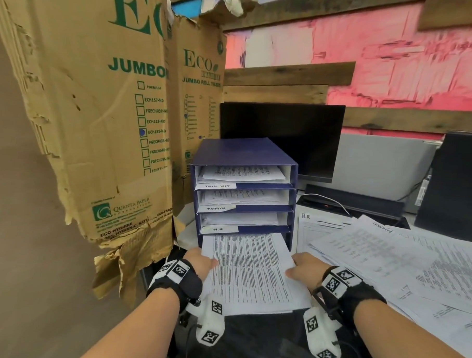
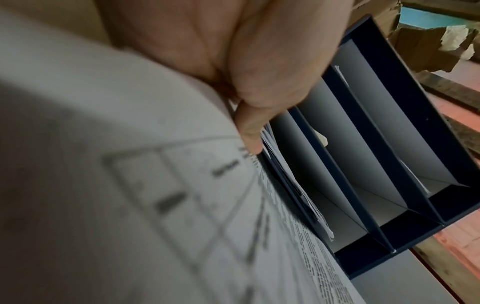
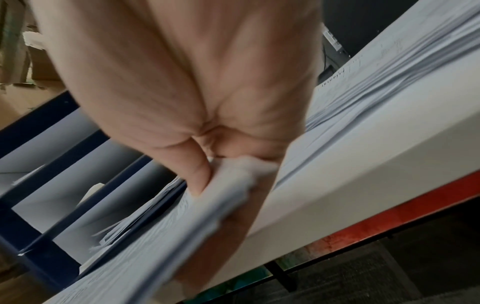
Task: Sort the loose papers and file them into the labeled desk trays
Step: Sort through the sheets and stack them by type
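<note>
A blue tray unit (image 1: 247, 152) with stacked slots stands on the desk, its upper three labelled TASK LIST, ADMIN and H.R. A stack of printed papers (image 1: 248, 266) lies with its far end inside the bottom slot. My left hand (image 1: 200, 262) grips the stack's left edge, thumb (image 2: 249, 133) on top of the sheets (image 2: 155, 185). At the right edge my right hand (image 1: 305, 267) pinches the stack (image 3: 161, 232), thumb (image 3: 197, 179) above and fingers below. The upper slots hold papers.
Loose printed sheets (image 1: 388, 253) spread over the desk on the right, some marked H.R and SECURITY. A dark monitor (image 1: 282, 137) stands behind the trays. Torn cardboard boxes (image 1: 97, 118) rise on the left. A black case (image 1: 453, 183) stands at far right.
</note>
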{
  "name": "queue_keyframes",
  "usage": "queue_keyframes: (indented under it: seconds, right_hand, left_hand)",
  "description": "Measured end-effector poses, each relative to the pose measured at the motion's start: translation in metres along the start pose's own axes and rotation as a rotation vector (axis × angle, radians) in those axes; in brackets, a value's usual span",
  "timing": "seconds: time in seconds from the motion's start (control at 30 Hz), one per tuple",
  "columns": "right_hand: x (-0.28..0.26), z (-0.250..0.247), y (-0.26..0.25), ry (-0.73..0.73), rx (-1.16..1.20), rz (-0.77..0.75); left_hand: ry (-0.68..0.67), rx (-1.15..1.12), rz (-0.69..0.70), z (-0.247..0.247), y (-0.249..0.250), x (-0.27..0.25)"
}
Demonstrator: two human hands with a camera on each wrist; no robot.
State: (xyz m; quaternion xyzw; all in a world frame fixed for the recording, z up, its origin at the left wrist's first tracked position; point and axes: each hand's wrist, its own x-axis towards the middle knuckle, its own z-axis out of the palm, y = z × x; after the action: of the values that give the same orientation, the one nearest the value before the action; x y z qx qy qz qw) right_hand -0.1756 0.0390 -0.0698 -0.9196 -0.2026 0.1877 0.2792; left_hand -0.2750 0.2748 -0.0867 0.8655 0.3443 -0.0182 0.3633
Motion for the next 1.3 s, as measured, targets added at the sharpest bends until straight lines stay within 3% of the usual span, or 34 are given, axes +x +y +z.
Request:
queue_keyframes:
  seconds: [0.1, 0.23, 0.37, 0.43, 0.53, 0.57, 0.6, 0.63, 0.73, 0.8, 0.9, 1.03, 1.3]
  right_hand:
    - [0.011, 0.001, -0.003, 0.024, 0.045, 0.007]
    - [0.037, 0.002, -0.005, 0.069, 0.073, 0.024]
    - [0.06, 0.0, -0.006, 0.181, 0.198, 0.04]
    - [0.065, 0.001, -0.008, 0.212, 0.33, 0.05]
    - [0.064, 0.002, -0.004, -0.005, 0.752, 0.18]
    - [0.064, 0.0, 0.0, -0.098, 0.786, 0.206]
    - [0.064, -0.001, 0.005, -0.164, 0.768, 0.204]
    - [0.065, -0.002, 0.007, -0.185, 0.761, 0.192]
    - [0.08, -0.001, 0.007, -0.077, 0.877, 0.178]
    - [0.091, 0.003, -0.002, -0.007, 0.966, 0.183]
    - [0.106, 0.017, -0.014, -0.008, 0.947, 0.19]
    - [0.113, 0.032, -0.014, -0.01, 0.678, 0.158]
    - [0.087, 0.013, -0.002, -0.07, 0.507, 0.129]
  left_hand:
    - [0.116, -0.314, -0.035, -0.003, 0.007, 0.012]
    - [-0.026, -0.573, -0.128, -0.004, 0.013, 0.023]
    - [-0.125, -0.56, -0.138, 0.006, 0.01, 0.028]
    - [-0.097, -0.612, -0.078, 0.014, 0.011, 0.04]
    - [0.026, -0.71, -0.122, 0.014, 0.02, 0.052]
    - [0.003, -0.627, -0.097, 0.009, 0.024, 0.048]
    - [0.033, -0.361, 0.021, 0.013, 0.023, 0.046]
    - [0.052, -0.294, 0.069, 0.014, 0.027, 0.049]
    - [-0.003, -0.927, -0.086, 0.021, 0.036, 0.071]
    - [-0.009, -1.126, -0.086, 0.027, 0.035, 0.084]
    - [-0.006, -1.095, -0.111, 0.028, 0.027, 0.091]
    - [0.019, -1.085, -0.094, 0.029, 0.017, 0.096]
    - [0.125, -0.802, -0.02, 0.034, 0.018, 0.09]
